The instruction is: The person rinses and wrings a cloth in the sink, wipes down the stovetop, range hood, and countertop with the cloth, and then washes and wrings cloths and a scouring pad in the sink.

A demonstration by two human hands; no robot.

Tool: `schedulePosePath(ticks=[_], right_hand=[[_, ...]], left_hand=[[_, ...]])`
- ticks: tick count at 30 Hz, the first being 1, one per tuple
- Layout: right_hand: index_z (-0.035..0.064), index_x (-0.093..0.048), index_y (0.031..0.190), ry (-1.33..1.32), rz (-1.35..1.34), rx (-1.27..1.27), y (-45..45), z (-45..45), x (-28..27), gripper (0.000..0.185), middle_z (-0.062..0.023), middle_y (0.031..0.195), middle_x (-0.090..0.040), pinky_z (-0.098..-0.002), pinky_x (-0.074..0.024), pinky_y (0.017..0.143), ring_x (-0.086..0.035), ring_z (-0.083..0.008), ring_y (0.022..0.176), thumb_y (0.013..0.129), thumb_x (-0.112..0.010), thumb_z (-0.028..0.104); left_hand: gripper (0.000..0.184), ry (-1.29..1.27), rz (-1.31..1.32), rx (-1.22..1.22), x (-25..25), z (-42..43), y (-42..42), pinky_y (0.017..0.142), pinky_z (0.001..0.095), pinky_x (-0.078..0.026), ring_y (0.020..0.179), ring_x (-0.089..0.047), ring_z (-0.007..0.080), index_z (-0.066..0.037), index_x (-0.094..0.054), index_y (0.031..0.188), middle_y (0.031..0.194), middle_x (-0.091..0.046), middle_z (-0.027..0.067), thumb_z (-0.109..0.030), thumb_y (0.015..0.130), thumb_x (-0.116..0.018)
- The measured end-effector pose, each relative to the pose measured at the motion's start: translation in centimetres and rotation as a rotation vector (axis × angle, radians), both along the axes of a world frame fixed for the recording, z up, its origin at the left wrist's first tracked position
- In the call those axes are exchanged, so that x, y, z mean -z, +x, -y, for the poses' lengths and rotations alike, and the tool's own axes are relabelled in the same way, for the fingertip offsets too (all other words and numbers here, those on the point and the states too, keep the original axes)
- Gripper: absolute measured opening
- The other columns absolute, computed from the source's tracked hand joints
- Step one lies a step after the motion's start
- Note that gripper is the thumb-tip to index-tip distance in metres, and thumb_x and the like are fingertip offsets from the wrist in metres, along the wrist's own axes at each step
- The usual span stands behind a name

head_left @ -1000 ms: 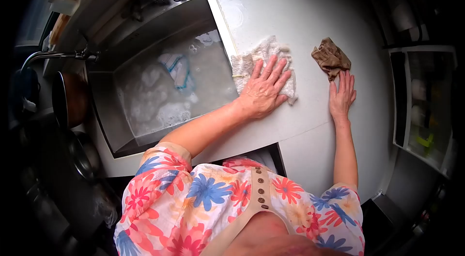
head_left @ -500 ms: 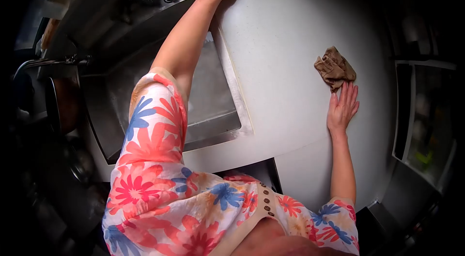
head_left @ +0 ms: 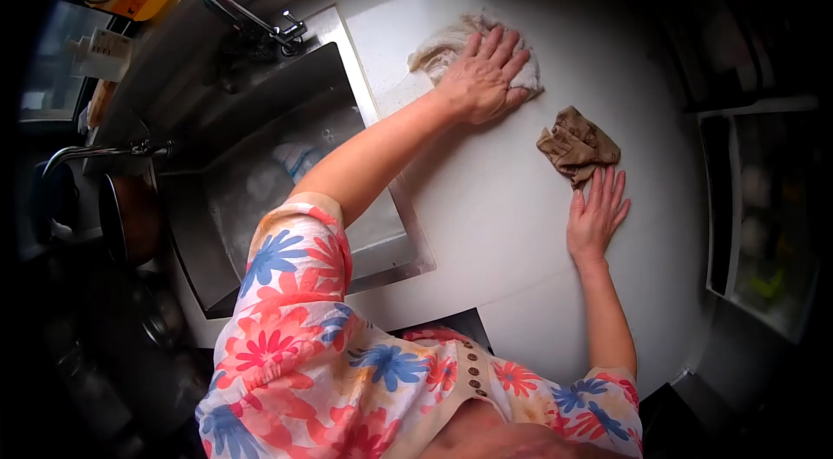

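Note:
My left hand (head_left: 484, 81) lies flat with its fingers spread on a crumpled whitish cloth (head_left: 441, 44), pressing it onto the white countertop (head_left: 486, 225) to the right of the sink. Resting palm down on the same counter, my right hand (head_left: 597, 214) has straight fingers, and their tips touch the lower edge of a folded brown cloth (head_left: 579, 147). Neither hand is closed round anything.
A metal sink (head_left: 195, 233) at the left holds cloudy water and a white and blue cloth (head_left: 295, 160), partly behind my left forearm. Faucets (head_left: 291, 34) stand at its edges. A pan (head_left: 130, 218) is at the left, a rack (head_left: 768, 199) at the right.
My left hand swept the whitish cloth up to the counter's far edge by the faucet, then back to the right and nearer. My right hand stays beside the brown cloth; the view has shifted.

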State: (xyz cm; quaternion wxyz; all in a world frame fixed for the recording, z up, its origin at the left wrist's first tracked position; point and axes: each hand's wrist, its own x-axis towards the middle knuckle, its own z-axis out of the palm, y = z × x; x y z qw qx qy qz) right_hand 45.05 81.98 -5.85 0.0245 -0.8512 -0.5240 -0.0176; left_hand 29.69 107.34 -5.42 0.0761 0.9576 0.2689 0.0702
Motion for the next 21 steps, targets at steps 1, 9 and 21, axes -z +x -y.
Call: schedulePosePath(ticks=[1,9,21], right_hand=[[0.0059,-0.033,0.132,-0.002,-0.010,0.000,0.0,0.0,-0.1,0.052,-0.0110,0.142,-0.024,-0.0545,-0.0074,0.104,-0.012,-0.0299,0.134,0.086,-0.045,0.029],[0.0043,-0.032,0.132,-0.024,-0.067,0.010,-0.2,-0.4,-0.6,0.052,-0.0124,0.142,-0.023,-0.0542,-0.0062,0.104,-0.013,-0.0307,0.134,0.086,-0.046,0.026],[0.0049,-0.036,0.130,0.029,-0.074,-0.006,0.1,-0.3,-0.9,0.052,-0.0128,0.140,-0.026,-0.0565,-0.0086,0.102,-0.014,-0.0323,0.133,0.084,-0.048,0.028]], left_hand=[[0.064,0.002,-0.008,-0.024,-0.2,-2.1,1.8,0.109,0.0418,-0.007,0.134,-0.008,0.0313,-0.008,-0.021,0.138,0.145,-0.013,0.0156,-0.049,0.090,-0.026],[0.053,-0.280,0.020,0.065,0.5,-14.8,10.4,0.102,0.0465,-0.022,0.124,-0.030,0.0343,-0.012,-0.035,0.131,0.136,-0.032,0.0161,-0.044,0.089,-0.032],[0.059,0.130,0.048,-0.290,1.3,-13.2,0.5,0.104,0.0436,-0.019,0.128,-0.024,0.0333,-0.006,-0.032,0.133,0.137,-0.030,0.0177,-0.045,0.089,-0.033]])
